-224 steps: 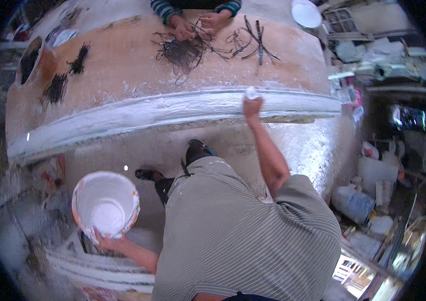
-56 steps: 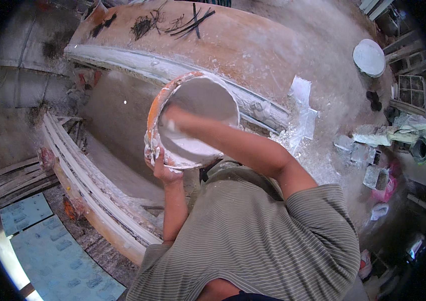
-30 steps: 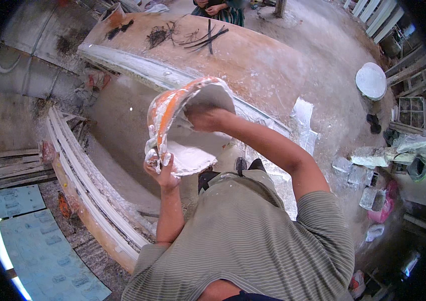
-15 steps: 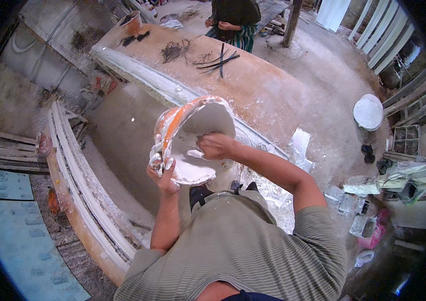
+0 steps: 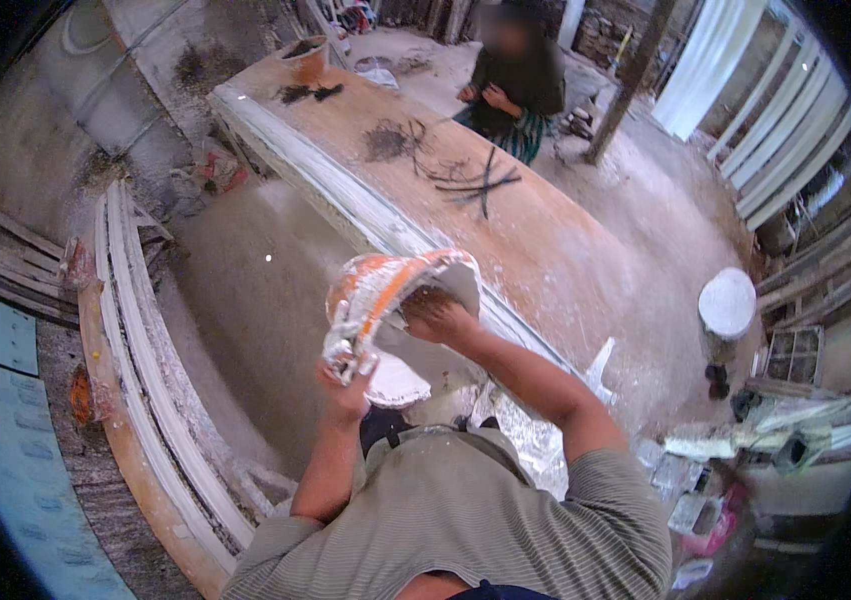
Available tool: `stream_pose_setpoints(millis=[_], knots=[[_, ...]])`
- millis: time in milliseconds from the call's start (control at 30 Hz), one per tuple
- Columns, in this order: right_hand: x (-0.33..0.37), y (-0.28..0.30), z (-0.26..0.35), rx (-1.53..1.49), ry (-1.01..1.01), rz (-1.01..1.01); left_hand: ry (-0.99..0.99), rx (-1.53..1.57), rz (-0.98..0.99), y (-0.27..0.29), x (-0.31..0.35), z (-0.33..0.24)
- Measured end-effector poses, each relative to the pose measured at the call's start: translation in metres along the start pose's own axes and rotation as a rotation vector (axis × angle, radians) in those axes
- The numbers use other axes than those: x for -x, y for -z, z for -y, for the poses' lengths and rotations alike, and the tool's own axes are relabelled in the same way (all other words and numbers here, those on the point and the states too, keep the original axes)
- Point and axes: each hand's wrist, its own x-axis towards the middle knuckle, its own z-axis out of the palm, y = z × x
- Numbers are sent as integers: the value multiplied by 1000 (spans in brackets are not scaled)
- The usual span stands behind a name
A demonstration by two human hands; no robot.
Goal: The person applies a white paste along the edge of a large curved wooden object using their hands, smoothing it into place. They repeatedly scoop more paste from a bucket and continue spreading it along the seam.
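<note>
An orange bucket [image 5: 375, 275], its outside and rim smeared with white plaster, is tilted in front of my body with its mouth toward me. My left hand [image 5: 345, 390] grips the plaster-coated rim on the left side, fingers wrapped round it. Inside the mouth, my right hand [image 5: 435, 318] is curled against the inner wall; its fingertips are in shadow, and whatever they hold cannot be made out. Wet white plaster [image 5: 400, 382] lies thick at the bucket's lower lip.
A long tan table [image 5: 545, 235] with a white moulding [image 5: 345, 190] along its near edge lies ahead, bearing black strips [image 5: 485, 185] and a clay-coloured pot [image 5: 305, 62]. Beyond it is a person [image 5: 510, 90]. A curved bench [image 5: 135, 370] stands left, a white tub [image 5: 727, 303] right.
The bucket's mouth has tipped further downward, and my right hand sits deeper under its upper rim. My view has shifted, showing more of the far side and the other person.
</note>
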Motion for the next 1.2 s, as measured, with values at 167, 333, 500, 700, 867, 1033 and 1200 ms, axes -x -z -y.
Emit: stream_pose_setpoints(millis=[167,333,500,700,867,1033,1200], knots=[[-85,0,49,-87,80,-269,59,170,154,28,-49,6],[-131,-20,85,-652,37,-19,-89,303,251,67,-137,17],[-196,-34,110,-1295,-147,120,-109,233,283,94,-175,76],[-284,-51,107,-1911,-373,127,167,345,158,113,-207,144],[-397,-42,72,-2746,-526,52,741,646,-263,83,-225,259],[-470,-73,-14,-2733,-342,-87,922,863,-683,90,-292,370],[-526,-104,-102,-2333,-855,-497,833,713,-742,127,-371,450]])
